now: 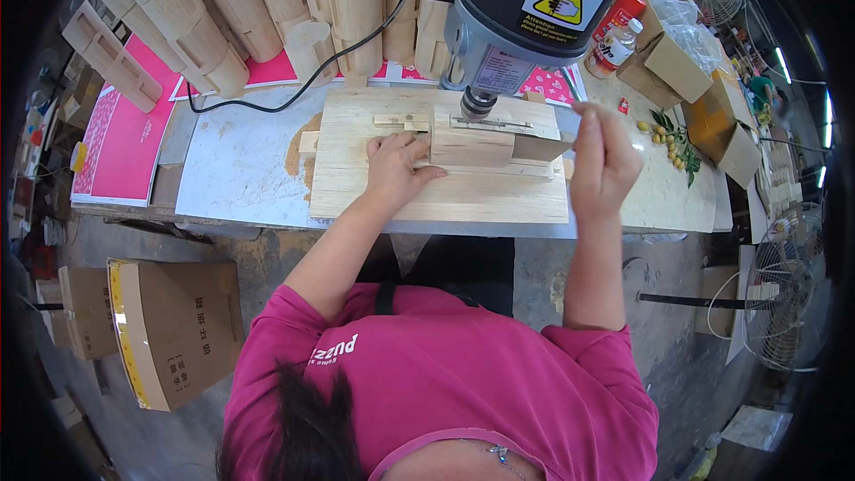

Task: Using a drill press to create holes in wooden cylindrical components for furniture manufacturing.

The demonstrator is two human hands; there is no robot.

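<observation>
At frame centre, the left hand (394, 171), thumb spread from fingers, touches a pale, rounded wooden block (472, 150); right of centre, the right hand (604, 163) curls, its hold unclear.

blocked from above by the drill press (494, 22), with the chuck (478, 105) low over the wooden block (472, 148). walled off at far left by stacked wooden pieces (245, 4), crossed before them by a black cable (274, 110). passable along the near strip of the wooden board (499, 200), right of the left hand (396, 171).
</observation>
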